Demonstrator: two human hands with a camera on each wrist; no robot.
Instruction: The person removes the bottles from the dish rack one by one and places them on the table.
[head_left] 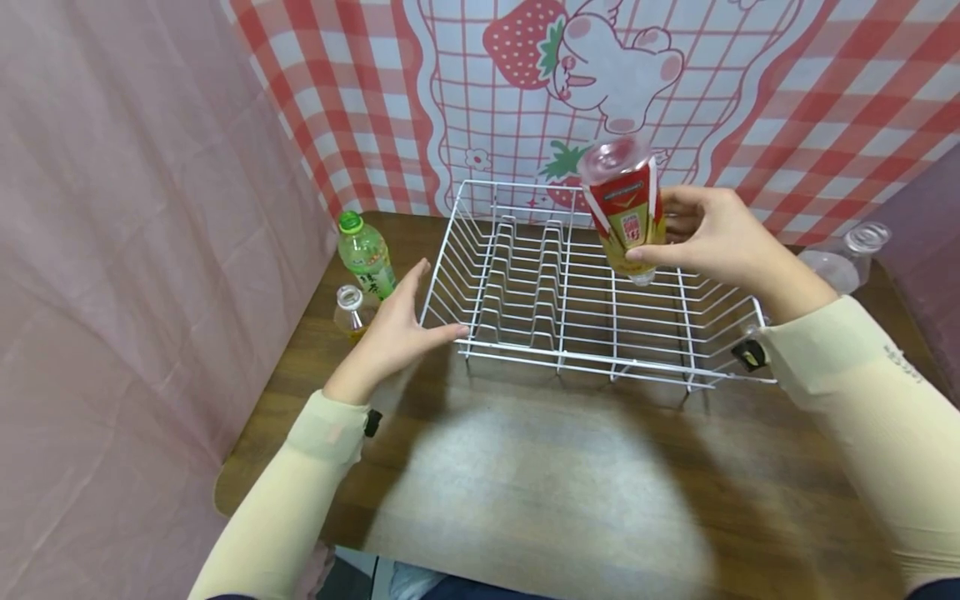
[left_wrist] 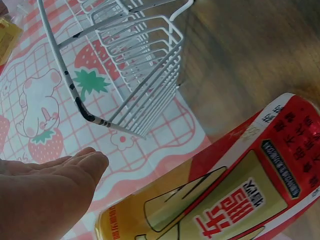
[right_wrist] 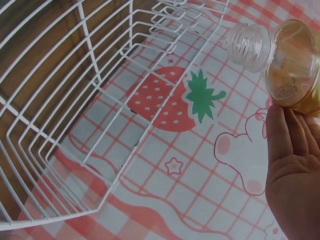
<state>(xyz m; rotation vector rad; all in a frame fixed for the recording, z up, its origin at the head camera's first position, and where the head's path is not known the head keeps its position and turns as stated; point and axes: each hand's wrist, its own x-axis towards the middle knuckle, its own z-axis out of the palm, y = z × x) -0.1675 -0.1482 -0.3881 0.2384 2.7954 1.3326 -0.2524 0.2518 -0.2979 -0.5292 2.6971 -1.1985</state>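
Note:
My right hand (head_left: 708, 233) grips a plastic bottle (head_left: 630, 212) with a red and yellow label and holds it upside down, its uncapped neck pointing down over the right half of the white wire dish rack (head_left: 562, 350). In the right wrist view, the bottle's clear threaded neck (right_wrist: 250, 47) shows beyond the fingers. My left hand (head_left: 401, 329) is spread with thumb and fingers apart at the rack's left end, holding nothing. Beside it stands another bottle (left_wrist: 215, 195) with a red and yellow label, its mouth (head_left: 349, 297) uncapped in the head view.
A green capped bottle (head_left: 366, 254) stands left of the rack on the brown wooden table (head_left: 555, 483). Clear bottles (head_left: 847, 254) sit at the right, partly behind the right forearm. Behind the rack hangs a red-checked strawberry cloth (head_left: 502, 100); a pink curtain (head_left: 135, 250) borders the left.

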